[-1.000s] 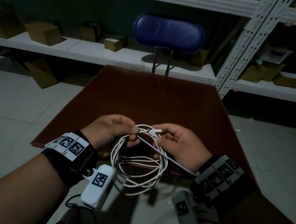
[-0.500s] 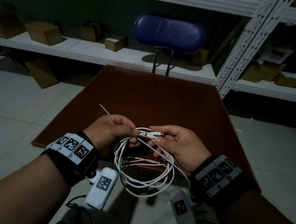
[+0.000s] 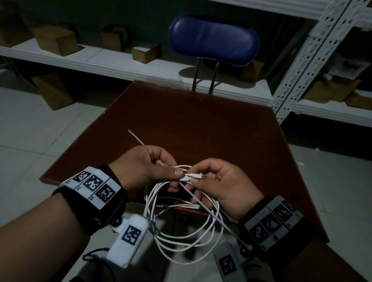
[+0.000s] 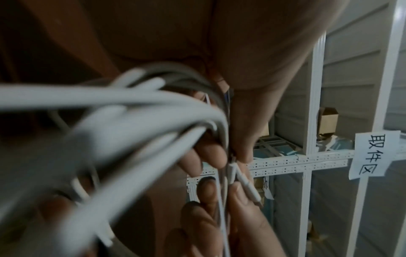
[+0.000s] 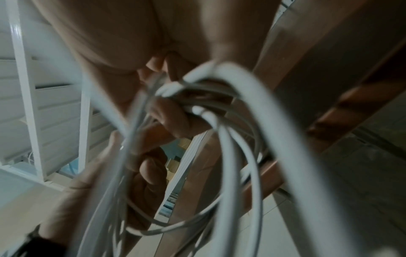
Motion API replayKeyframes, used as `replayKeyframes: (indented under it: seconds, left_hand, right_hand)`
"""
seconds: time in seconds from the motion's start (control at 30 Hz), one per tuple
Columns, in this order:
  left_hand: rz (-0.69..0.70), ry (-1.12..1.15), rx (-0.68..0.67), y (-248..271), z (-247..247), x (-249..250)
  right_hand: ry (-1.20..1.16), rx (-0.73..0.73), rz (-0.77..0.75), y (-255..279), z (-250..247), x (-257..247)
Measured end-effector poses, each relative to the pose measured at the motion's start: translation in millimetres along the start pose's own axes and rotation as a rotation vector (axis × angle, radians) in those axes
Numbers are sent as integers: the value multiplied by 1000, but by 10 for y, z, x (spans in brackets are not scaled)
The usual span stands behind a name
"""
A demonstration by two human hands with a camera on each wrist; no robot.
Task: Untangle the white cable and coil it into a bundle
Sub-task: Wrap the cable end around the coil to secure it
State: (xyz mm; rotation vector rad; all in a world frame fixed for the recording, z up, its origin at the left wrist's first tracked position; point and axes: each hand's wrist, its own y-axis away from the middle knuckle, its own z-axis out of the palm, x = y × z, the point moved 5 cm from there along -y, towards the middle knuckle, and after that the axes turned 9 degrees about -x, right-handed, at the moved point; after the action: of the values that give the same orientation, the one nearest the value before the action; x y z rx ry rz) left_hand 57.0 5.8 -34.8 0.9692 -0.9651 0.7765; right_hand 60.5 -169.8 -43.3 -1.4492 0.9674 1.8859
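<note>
Head view: your left hand (image 3: 145, 165) and right hand (image 3: 225, 186) meet above the near edge of the brown table (image 3: 201, 122). Between them hangs the white cable (image 3: 187, 235), already gathered into several loose loops that droop below the table edge. Your left thumb and curled fingers pinch the top of the loops; your right fingers curl round the cable beside its two connectors (image 3: 193, 176), which lie side by side and point right. A thin white tie (image 3: 136, 138) projects up and left from behind your left hand; a similar thin strip runs down and right across the coil. Whether these are one piece cannot be told here. A blue chair (image 3: 213, 41) and white shelving (image 3: 109, 60) with cardboard boxes stand beyond the table.

Left wrist view: only here do the connectors (image 4: 241, 180) show close, held at the fingertips, with a thin strand running down between your right fingers (image 4: 206, 191). A paper label (image 4: 371, 154) hangs on the rack.

Right wrist view: the loops (image 5: 230, 139) fill the frame, blurred, bunched against your curled left fingers (image 5: 175, 120).
</note>
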Motion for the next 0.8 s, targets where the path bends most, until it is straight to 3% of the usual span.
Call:
replayKeyframes:
  seconds: [0.27,0.53,0.8]
  left_hand:
    - [15,81,85,20,21,10]
    - [-20,109,13,33,67,14]
    - [-7,-39,-77,18,41,-15]
  right_hand:
    - [14,-141,26,15,113,28]
    - [167,-71,-36,-17,19,36]
    - [-69,-107,-64,7,-28,7]
